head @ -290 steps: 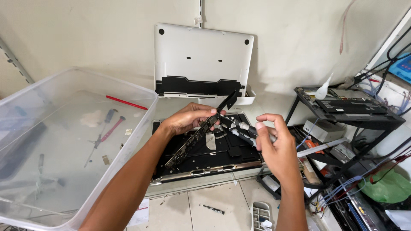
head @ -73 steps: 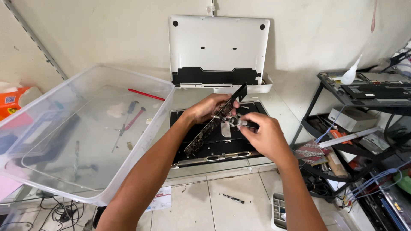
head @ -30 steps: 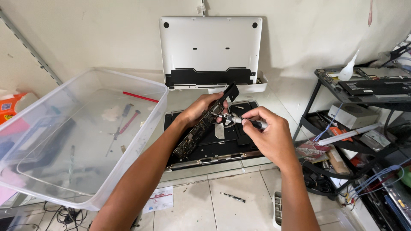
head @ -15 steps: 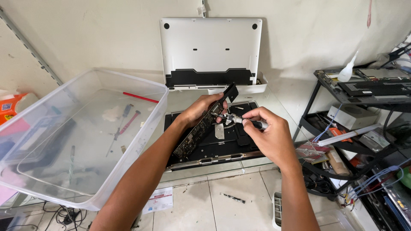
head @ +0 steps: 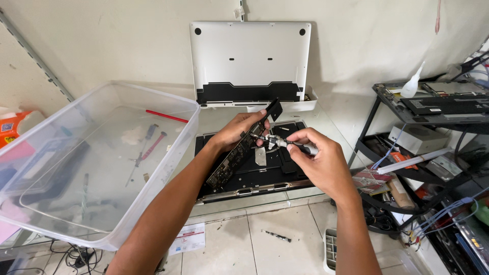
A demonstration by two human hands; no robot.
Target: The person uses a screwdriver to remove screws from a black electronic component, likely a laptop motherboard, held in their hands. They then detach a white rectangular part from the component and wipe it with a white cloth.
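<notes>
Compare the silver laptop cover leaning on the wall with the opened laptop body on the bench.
The silver laptop cover stands upright against the wall; the opened laptop body lies flat on the bench. The cover shows a plain pale surface with a dark strip along its bottom; the body is dark inside. Nothing touches the cover, while the left hand lifts a circuit board above the body. Both are wide rectangles.

both forearms bare to the frame's edge, no sleeves, rings or watch apparently worn.
</notes>
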